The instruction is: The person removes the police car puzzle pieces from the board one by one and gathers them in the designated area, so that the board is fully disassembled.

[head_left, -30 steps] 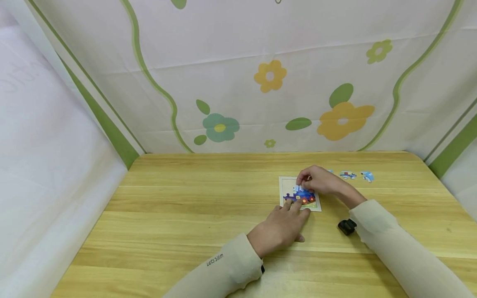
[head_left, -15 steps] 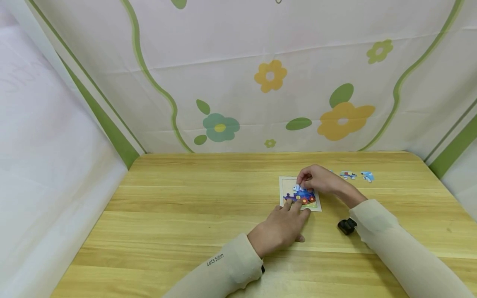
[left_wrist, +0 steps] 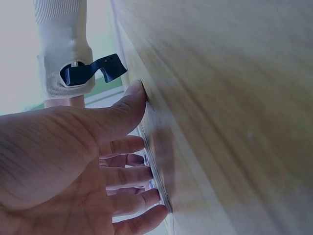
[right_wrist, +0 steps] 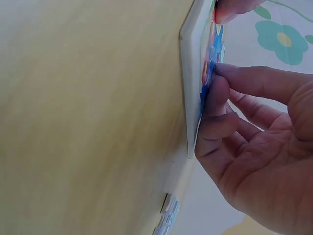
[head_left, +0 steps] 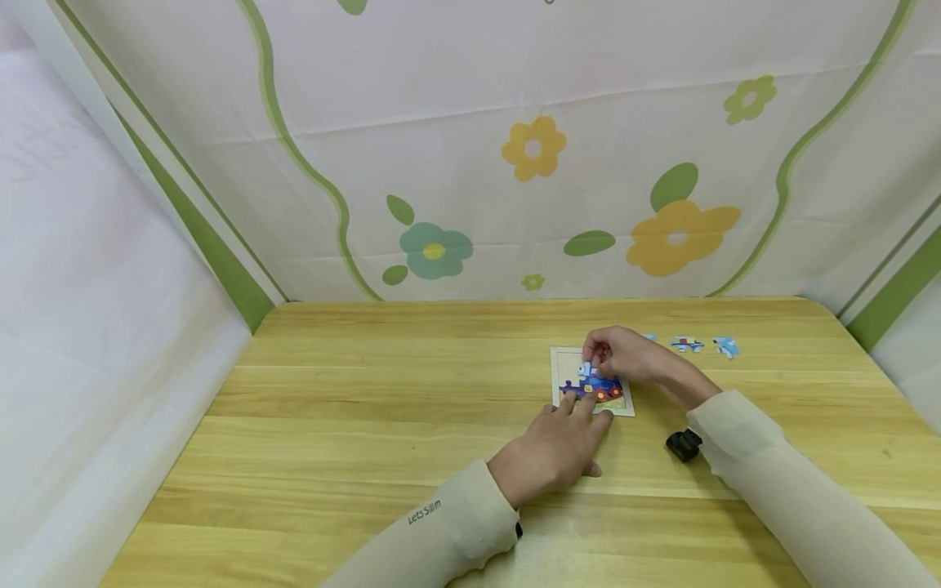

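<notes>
A white-framed jigsaw board (head_left: 555, 382) lies flat on the table, partly filled with a picture of a blue vehicle (head_left: 607, 384) on red wheels. My left hand (head_left: 555, 451) rests with straightened fingers over the board's near edge; the left wrist view shows its thumb (left_wrist: 133, 100) apart from them, close to the tabletop. Over the upper middle of the picture, my right hand (head_left: 631, 354) pinches a light-blue puzzle piece (head_left: 585, 370) between thumb and bent fingers. In the right wrist view those fingertips (right_wrist: 222, 71) are right at the picture surface, and the fingers largely hide the piece.
Several loose puzzle pieces lie to the board's right: one half hidden behind the right hand, a red-and-blue piece (head_left: 687, 345) and a light-blue piece (head_left: 724, 347). A black wrist device (head_left: 684, 446) juts from the right cuff. A flower-printed cloth (head_left: 470, 163) stands behind the wooden table (head_left: 367, 408).
Only a slight shift of the right fingers at the puzzle piece shows. The left hand, the board and the loose pieces stay put.
</notes>
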The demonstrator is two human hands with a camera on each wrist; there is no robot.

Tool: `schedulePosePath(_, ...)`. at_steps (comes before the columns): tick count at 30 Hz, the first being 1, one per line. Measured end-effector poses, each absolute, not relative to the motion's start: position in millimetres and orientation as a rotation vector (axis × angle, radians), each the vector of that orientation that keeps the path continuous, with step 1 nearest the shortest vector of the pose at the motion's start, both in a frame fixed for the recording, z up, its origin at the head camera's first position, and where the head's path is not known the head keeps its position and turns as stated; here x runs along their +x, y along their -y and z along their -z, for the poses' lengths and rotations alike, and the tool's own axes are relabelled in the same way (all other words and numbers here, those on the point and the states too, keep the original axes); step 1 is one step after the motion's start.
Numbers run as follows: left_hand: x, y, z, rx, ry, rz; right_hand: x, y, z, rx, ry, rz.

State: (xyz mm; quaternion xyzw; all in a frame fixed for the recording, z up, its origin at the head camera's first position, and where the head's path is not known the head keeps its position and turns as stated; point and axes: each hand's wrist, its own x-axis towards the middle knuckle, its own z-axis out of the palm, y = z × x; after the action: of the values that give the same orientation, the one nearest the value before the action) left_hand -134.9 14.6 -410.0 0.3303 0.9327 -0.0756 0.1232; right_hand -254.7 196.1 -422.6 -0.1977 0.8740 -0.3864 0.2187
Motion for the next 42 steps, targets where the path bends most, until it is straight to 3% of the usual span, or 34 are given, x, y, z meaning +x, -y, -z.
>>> schedulePosePath(25,-135.6,-15.0,409.1,0.989,-2.723,0.244,-251.5,-202.3,418.2,-0.696,-2.401,1.140)
schedulePosePath(42,-135.4,-13.9,409.3,0.985,-2.716,0.238,-248.9,-207.3,413.4,-0.613,-2.353,1.220)
